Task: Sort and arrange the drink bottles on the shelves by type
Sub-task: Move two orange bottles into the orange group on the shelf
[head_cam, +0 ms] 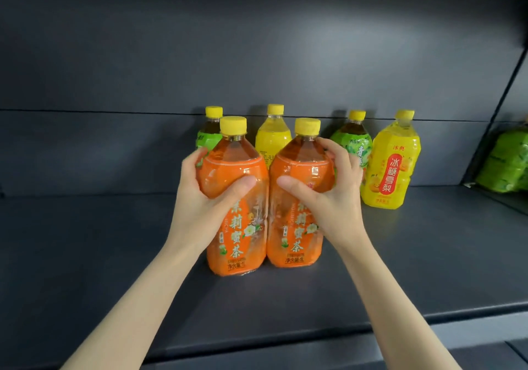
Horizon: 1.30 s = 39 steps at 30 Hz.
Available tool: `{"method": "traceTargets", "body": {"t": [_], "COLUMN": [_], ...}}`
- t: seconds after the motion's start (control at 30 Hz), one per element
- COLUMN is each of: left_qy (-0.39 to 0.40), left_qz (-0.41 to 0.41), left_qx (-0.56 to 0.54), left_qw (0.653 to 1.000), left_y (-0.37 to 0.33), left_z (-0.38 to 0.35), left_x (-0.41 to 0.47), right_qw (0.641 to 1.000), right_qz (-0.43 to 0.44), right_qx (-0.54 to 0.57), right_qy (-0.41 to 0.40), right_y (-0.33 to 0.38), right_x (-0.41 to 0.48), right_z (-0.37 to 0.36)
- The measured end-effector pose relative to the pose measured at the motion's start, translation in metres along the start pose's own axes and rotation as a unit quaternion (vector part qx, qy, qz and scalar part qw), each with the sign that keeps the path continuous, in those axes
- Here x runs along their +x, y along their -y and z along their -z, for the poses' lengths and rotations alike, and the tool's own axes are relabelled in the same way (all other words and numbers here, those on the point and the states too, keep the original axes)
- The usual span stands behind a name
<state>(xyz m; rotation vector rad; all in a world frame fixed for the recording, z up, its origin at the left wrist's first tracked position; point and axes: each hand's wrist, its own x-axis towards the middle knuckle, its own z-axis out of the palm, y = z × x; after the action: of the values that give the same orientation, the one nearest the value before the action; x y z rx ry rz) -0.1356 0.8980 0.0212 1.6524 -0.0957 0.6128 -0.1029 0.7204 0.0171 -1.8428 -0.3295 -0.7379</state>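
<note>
pairing the two orange bottles, you have your left hand (211, 189) wrapped around the left orange bottle (237, 206) and your right hand (323, 186) around the right orange bottle (297, 206), fingers curled tight on each, both upright and touching mid-shelf (114, 255). next, seat them clear of the mixed green and yellow bottles behind.

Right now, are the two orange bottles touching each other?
Touching. The head view shows the left orange bottle and the right orange bottle pressed side by side, no gap between their labels.
</note>
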Motion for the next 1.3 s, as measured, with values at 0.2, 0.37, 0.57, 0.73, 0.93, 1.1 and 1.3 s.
{"method": "traceTargets", "body": {"t": [0.2,0.37,0.57,0.73,0.93,1.1,1.3], "left_qy": [-0.008,-0.037,-0.017,0.011,0.060,0.101,0.139], "left_qz": [0.148,0.134,0.080,0.040,0.032,0.049,0.033], "left_qx": [-0.066,-0.071,-0.067,-0.066,-0.094,-0.128,-0.146], "left_qw": [0.987,0.988,0.994,0.997,0.993,0.985,0.979], "left_y": [0.010,0.012,-0.006,-0.037,-0.066,-0.087,-0.125], "left_z": [-0.008,-0.012,-0.021,-0.058,-0.146,-0.246,-0.352], "left_x": [-0.024,-0.029,-0.042,-0.057,-0.107,-0.174,-0.225], "right_qw": [0.953,0.953,0.964,0.973,0.972,0.972,0.966], "right_qz": [-0.212,-0.213,-0.186,-0.145,-0.158,-0.173,-0.184], "right_qx": [0.196,0.209,0.188,0.173,0.133,0.078,0.065], "right_qy": [0.091,0.056,0.001,-0.042,-0.109,-0.142,-0.172], "right_y": [-0.015,-0.014,-0.003,0.008,0.001,-0.022,-0.044], "right_x": [-0.018,-0.026,-0.038,-0.047,-0.068,-0.094,-0.103], "right_z": [-0.001,-0.006,0.022,0.081,0.195,0.316,0.439]}}
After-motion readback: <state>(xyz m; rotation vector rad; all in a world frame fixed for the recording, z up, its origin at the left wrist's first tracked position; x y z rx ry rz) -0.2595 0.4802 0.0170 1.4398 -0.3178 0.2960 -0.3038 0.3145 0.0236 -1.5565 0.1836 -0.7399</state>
